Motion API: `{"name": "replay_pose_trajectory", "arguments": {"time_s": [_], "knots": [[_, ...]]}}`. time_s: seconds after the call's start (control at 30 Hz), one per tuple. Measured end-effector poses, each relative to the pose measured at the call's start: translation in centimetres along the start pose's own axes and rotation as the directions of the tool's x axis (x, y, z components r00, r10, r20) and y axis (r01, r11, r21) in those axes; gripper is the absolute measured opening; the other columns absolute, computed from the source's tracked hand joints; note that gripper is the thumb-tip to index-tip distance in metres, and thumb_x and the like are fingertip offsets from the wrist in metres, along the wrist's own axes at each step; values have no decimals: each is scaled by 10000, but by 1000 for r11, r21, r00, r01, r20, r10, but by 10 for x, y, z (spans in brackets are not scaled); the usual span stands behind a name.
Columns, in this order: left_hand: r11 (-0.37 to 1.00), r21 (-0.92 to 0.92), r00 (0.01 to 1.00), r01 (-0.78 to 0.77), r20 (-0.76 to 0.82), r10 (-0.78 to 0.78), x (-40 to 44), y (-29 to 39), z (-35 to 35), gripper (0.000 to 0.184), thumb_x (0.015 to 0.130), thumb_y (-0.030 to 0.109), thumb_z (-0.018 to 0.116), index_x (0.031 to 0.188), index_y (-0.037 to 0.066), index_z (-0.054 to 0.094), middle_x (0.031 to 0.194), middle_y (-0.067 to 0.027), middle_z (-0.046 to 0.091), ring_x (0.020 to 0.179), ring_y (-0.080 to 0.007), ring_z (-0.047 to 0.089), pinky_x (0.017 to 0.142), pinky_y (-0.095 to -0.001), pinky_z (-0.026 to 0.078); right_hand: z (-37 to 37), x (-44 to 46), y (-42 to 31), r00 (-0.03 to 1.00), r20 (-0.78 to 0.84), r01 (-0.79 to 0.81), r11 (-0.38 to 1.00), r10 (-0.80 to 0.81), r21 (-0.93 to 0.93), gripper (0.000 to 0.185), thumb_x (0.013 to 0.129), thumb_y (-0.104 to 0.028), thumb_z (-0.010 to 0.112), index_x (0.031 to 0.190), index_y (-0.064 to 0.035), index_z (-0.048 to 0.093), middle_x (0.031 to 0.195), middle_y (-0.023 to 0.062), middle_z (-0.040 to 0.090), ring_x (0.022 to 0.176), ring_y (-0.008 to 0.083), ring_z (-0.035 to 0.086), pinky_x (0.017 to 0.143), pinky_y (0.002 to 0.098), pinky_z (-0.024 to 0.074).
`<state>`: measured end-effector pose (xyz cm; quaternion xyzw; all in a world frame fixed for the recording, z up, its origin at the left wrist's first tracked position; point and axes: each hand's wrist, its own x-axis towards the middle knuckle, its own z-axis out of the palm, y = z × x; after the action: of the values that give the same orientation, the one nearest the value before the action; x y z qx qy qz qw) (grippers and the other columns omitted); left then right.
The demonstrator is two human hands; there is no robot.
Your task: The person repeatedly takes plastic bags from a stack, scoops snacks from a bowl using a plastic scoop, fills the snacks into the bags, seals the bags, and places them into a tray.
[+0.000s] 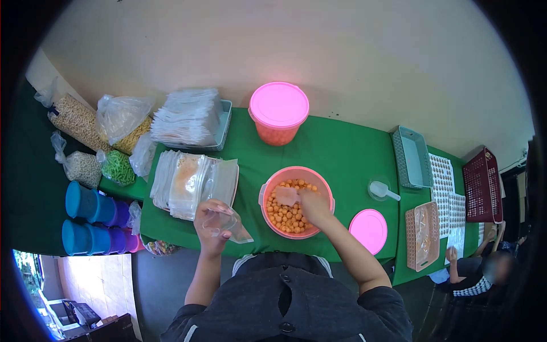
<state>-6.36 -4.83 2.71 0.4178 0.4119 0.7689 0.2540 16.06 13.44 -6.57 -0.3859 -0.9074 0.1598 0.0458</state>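
My left hand [212,228] is closed around a small clear plastic bag [239,231], which hangs toward the table's front edge. Inside the pink tub [263,200] lie many round orange snack balls [290,219]. My right hand [312,206] reaches into this tub, its fingers wrapped round a pale scoop [288,196] whose blade rests among the balls. Just behind my left hand, a stack of flat clear bags [185,182] lies in a tray. The handle of the scoop is hidden by my fingers.
A lidded pink tub [279,111] stands at the back. To the right are a pink lid [368,231], a white scoop [384,191] in a bowl, and baskets [411,157]. Bagged snacks [80,122] and blue containers [80,200] are at left. A person [484,268] sits far right.
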Motion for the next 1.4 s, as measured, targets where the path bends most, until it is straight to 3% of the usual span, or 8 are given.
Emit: {"name": "replay_pose_trajectory", "arguments": {"time_s": [0.1,0.23,0.37,0.5,0.6,0.8,1.13,1.4], "knots": [[994,111,1000,-7,4,6,3,6,3,540,721,156,838,1061,76,426,973,-96,505,902,-159,525,754,-291,487,-46,5,-7,989,149,58,961,-17,-271,177,752,-54,664,928,-56,679,802,129,692,762,306,683,689,429,536],[973,229,997,28,64,-44,5,7,9,544,713,-40,741,1073,87,354,992,-101,451,911,-148,477,766,-276,487,-56,4,-24,992,111,85,971,-61,-224,125,771,-134,677,882,-95,720,746,104,684,730,277,686,651,415,531],[970,243,994,21,95,-45,4,4,13,548,709,-30,759,1070,86,365,988,-98,453,917,-148,479,760,-272,487,-14,25,-12,974,214,106,982,-72,-155,148,782,-237,685,779,-95,730,694,110,680,678,271,682,622,415,519],[968,246,994,59,74,-80,3,6,11,544,706,-42,759,1070,84,374,989,-97,456,919,-150,483,777,-273,472,-7,25,-9,993,120,-1,997,10,-77,237,786,-265,683,672,-58,706,652,148,667,642,302,668,623,446,509],[963,263,995,55,69,-76,4,3,8,540,701,-55,758,1066,82,384,984,-92,462,919,-153,488,790,-275,461,0,19,3,979,188,-96,989,74,115,271,806,-298,679,699,-51,705,667,163,664,653,318,663,632,461,499],[965,242,991,97,68,-117,4,2,11,539,688,-70,761,1059,76,399,979,-84,470,919,-156,496,806,-289,454,0,10,2,973,212,-131,976,93,175,268,842,-330,660,852,-74,735,743,163,686,705,323,668,674,454,511],[945,314,987,95,96,-131,5,0,8,527,692,-54,768,1062,69,413,982,-79,483,915,-155,520,831,-296,457,-59,-12,-1,969,134,-229,960,208,159,340,818,-410,685,884,-87,768,776,143,709,737,305,693,684,417,547],[874,426,936,233,145,-320,6,-21,12,520,696,20,792,1087,73,453,989,-63,528,936,-166,543,848,-315,453,-79,-25,12,962,95,-268,801,257,536,285,823,-306,708,881,-30,752,785,166,708,709,294,689,661,370,527]]}}
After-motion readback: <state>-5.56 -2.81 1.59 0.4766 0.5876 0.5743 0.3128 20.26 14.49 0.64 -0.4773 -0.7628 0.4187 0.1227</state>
